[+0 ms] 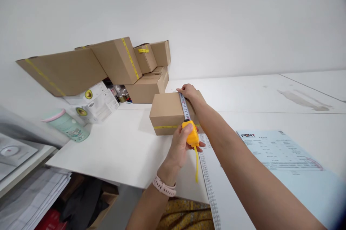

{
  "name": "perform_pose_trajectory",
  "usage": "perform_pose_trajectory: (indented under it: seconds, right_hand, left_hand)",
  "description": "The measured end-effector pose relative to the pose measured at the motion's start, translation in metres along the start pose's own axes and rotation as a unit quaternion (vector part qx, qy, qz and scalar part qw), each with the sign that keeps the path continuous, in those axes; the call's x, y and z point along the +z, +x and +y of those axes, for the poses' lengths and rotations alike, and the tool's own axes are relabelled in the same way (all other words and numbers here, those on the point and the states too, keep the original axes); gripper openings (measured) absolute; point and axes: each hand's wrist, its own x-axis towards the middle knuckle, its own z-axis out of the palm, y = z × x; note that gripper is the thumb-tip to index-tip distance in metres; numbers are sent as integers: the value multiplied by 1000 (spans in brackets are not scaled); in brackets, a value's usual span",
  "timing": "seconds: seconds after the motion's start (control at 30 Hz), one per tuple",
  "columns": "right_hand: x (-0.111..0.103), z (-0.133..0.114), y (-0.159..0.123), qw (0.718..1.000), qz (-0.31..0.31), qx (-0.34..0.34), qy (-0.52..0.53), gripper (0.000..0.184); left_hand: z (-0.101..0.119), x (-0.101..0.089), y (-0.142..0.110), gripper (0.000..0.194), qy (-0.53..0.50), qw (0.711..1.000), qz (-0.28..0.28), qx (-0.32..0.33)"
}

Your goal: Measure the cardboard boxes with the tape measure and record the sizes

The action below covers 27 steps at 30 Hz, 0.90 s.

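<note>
A closed cardboard box point(167, 109) with a yellow band low on its front side sits on the white table before me. My left hand point(181, 141) is closed around a yellow tape measure point(192, 134) at the box's near top edge; its yellow wrist strap hangs down. The silver blade point(185, 107), printed with numbers, runs out across the box top. At the far edge, my right hand point(188, 91) pinches the end of the blade against the box. My right forearm hides the box's right part.
Several cardboard boxes point(116, 61) are stacked against the wall at the left. A green tumbler point(69, 125) stands near white avocado-printed boxes point(98, 106). To my right lie a spiral notebook point(224, 186) and a pale blue printed sheet point(281, 154). The table's left edge drops to a shelf point(21, 165).
</note>
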Motion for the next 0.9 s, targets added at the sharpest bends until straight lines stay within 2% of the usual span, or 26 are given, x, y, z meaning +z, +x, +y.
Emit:
perform_pose_trajectory:
  seconds: [0.27, 0.53, 0.9]
  right_hand:
    - [-3, -7, -14, 999, 13, -17, -32, 27]
    - [0, 0, -6, 998, 27, -40, -51, 22]
    - [0, -1, 0, 995, 13, -47, -88, 23]
  left_hand:
    - [-4, 0, -9, 63, -14, 1000, 10, -7]
    - [-6, -4, -10, 61, 1, 1000, 5, -8]
    - [3, -11, -14, 60, 23, 999, 18, -21]
